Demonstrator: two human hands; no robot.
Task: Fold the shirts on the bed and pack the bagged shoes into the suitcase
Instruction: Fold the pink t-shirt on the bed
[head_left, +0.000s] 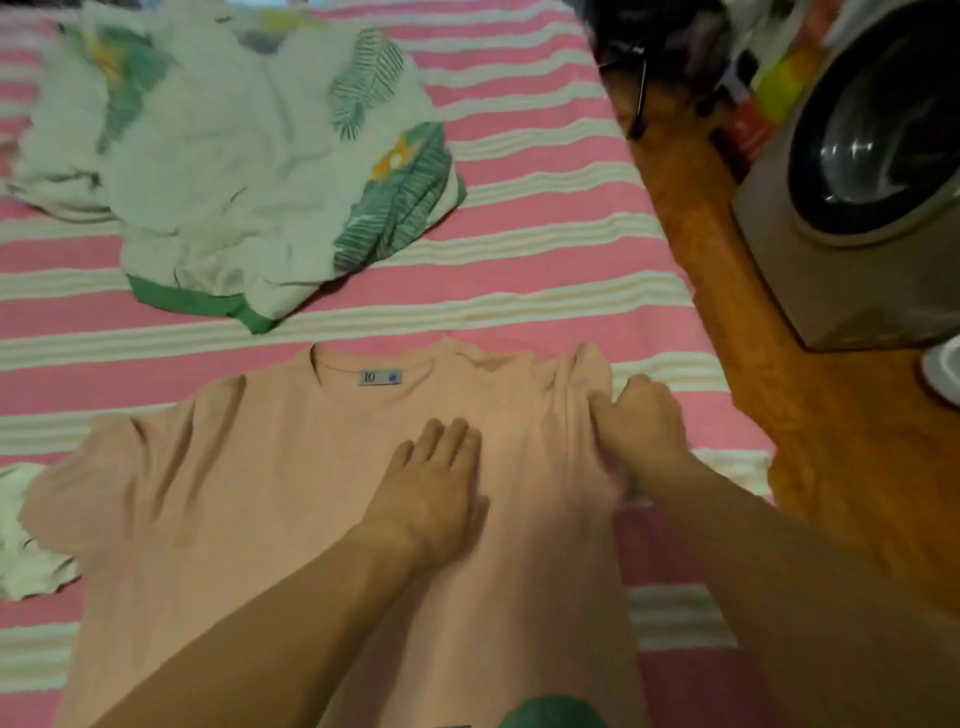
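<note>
shirts: 2 | left hand fingers flat on peach shirt | right hand fingers pinching it

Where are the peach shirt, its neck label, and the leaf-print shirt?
peach shirt (249, 499), head view, on its flat chest area.
neck label (381, 377), head view, on the label's middle.
leaf-print shirt (223, 171), head view, on its crumpled pale middle.
</note>
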